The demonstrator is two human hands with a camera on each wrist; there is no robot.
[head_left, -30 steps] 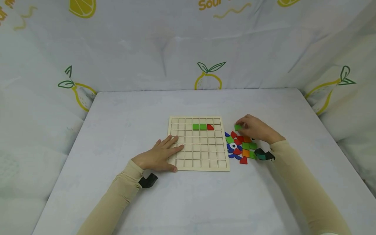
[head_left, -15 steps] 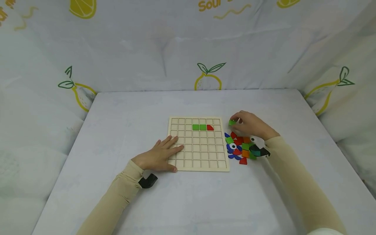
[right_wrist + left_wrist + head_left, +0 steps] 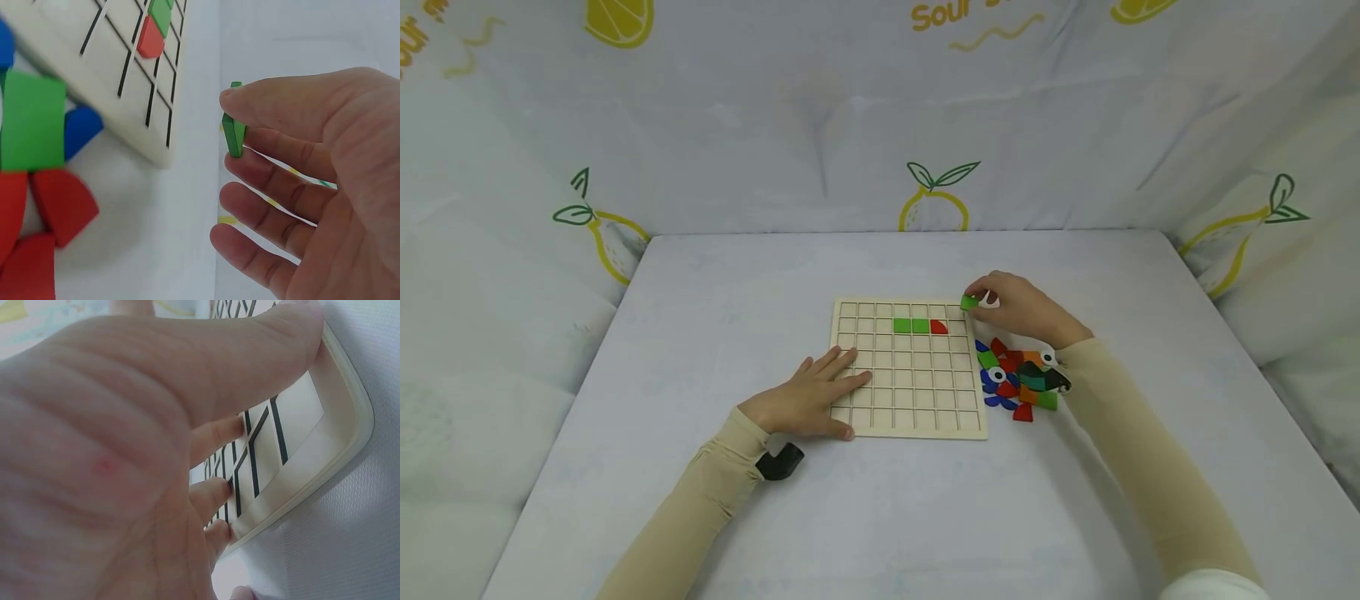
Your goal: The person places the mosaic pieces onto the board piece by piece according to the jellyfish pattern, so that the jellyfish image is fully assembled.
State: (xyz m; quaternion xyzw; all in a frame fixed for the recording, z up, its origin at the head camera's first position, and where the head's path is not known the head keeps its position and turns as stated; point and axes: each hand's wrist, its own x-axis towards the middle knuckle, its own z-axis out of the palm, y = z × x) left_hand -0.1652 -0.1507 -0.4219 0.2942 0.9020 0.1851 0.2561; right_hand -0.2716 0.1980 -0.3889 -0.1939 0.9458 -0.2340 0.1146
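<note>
A pale wooden grid board (image 3: 902, 379) lies flat on the table. My left hand (image 3: 805, 400) rests on its left side with fingers spread; in the left wrist view the thumb (image 3: 262, 356) lies across a board corner. Two green square tiles (image 3: 911, 326) and a red quarter-round tile (image 3: 938, 327) sit side by side in the second row from the far edge. My right hand (image 3: 1022, 308) pinches another green tile (image 3: 970, 302) between thumb and fingers at the board's far right corner. The right wrist view shows this held green tile (image 3: 235, 134) edge-on, raised above the table.
Right of the board lies a pile of loose tiles, with a blue tile (image 3: 81, 130), a red tile (image 3: 1022, 412), an orange tile (image 3: 1028, 394) and white eye-marked round pieces (image 3: 997, 375). A lemon-print cloth (image 3: 737, 125) hangs behind the table (image 3: 737, 283).
My right hand has moved left and away from me, carrying the green tile from beside the loose pile to the board's far right corner. The left hand has stayed in place.
</note>
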